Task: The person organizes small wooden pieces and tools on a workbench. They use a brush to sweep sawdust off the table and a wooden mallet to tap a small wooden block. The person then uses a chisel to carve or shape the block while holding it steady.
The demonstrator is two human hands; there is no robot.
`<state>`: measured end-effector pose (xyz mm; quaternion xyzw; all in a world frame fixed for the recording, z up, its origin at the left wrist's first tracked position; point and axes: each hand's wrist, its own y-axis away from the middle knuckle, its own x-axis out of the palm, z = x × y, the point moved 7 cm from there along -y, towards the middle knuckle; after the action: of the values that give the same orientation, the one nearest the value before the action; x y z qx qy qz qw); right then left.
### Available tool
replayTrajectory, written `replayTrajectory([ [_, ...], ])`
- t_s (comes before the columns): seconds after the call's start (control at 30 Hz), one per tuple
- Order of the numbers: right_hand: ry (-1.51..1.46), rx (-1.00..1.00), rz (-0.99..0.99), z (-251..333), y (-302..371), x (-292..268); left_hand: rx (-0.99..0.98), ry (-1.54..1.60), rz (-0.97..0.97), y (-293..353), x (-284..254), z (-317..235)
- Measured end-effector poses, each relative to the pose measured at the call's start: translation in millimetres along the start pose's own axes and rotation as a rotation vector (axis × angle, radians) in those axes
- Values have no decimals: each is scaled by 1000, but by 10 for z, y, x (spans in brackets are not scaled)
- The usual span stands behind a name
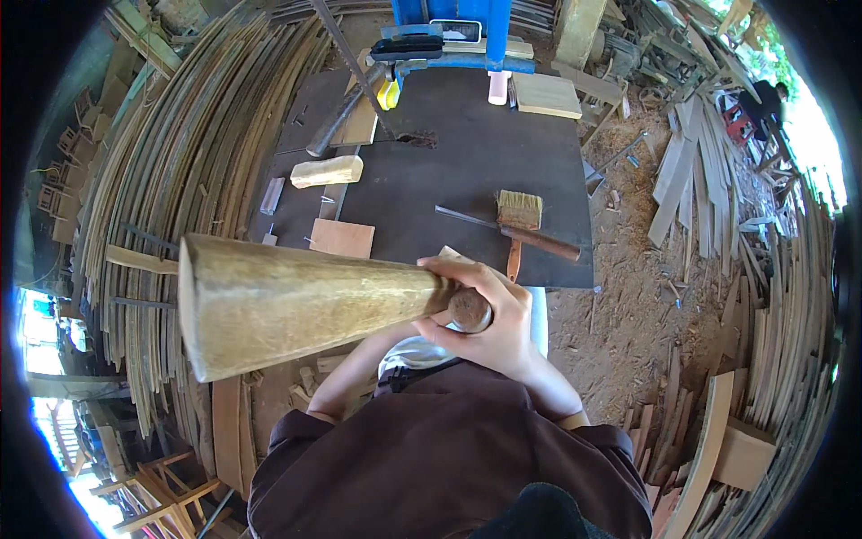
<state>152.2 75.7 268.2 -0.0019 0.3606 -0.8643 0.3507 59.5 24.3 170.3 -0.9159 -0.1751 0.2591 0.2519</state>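
My right hand [494, 319] is wrapped around the narrow end of a thick, tapered wooden mallet [305, 305], beside its round dark knob. The wide end of the mallet points left, close to the camera, and covers part of the bench. My left forearm [355, 373] reaches up beneath the mallet; the left hand itself is hidden behind it and the right hand. Beyond my right hand, a wide-bristled brush [520, 209] lies on the dark bench top [467, 171]. A chisel [548, 241] with a long wooden handle lies across the brush.
Left on the bench are a pale wood block [328, 171], a thin reddish board [343, 239] and a hammer [346, 112]. A blue metal frame [498, 36] stands at the far edge, near a light board [546, 96]. Stacked timber strips [197, 117] flank the left; scrap wood [682, 171] lies right.
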Motion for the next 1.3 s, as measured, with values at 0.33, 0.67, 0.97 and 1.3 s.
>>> replayTrajectory([
  [0.33, 170, -572, -729, 590, 178, -1339, -404, 261, -570, 752, -651, 412],
  [0.67, -705, 62, -526, -554, 92, -1310, -593, 302, -806, 1055, -1043, 461],
  [0.97, -964, -117, -62, -524, 1, -1184, -677, 119, -714, 1311, -1023, 524],
  [1.3, -318, 328, -113, -1236, -6, -284, -844, 13, -589, 1392, -834, 613],
])
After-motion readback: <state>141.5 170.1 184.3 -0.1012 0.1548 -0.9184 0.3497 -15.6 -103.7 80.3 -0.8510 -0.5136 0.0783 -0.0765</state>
